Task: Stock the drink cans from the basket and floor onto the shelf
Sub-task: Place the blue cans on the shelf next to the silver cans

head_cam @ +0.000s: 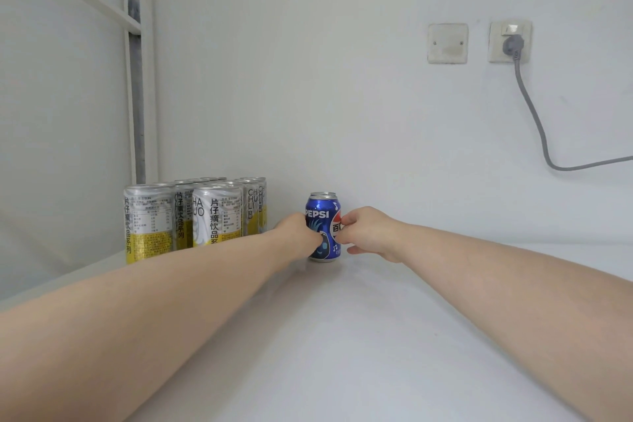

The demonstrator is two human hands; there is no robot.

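Note:
A blue Pepsi can [323, 216] stands upright on the white shelf [376, 336], near the back wall. Behind it the rim of a second can just shows. My left hand [301, 233] grips the Pepsi can from the left, fingertips on its front. My right hand [366, 231] grips it from the right, thumb and fingers on its side. Both arms reach far forward over the shelf. Several tall silver-and-yellow cans [191, 216] stand packed in rows at the shelf's left back, a short gap from the Pepsi can.
A white upright post [138, 79] and a slanted bar stand at the left behind the tall cans. On the back wall are a blank plate [447, 43] and a socket [510, 41] with a grey cable [534, 116] hanging right.

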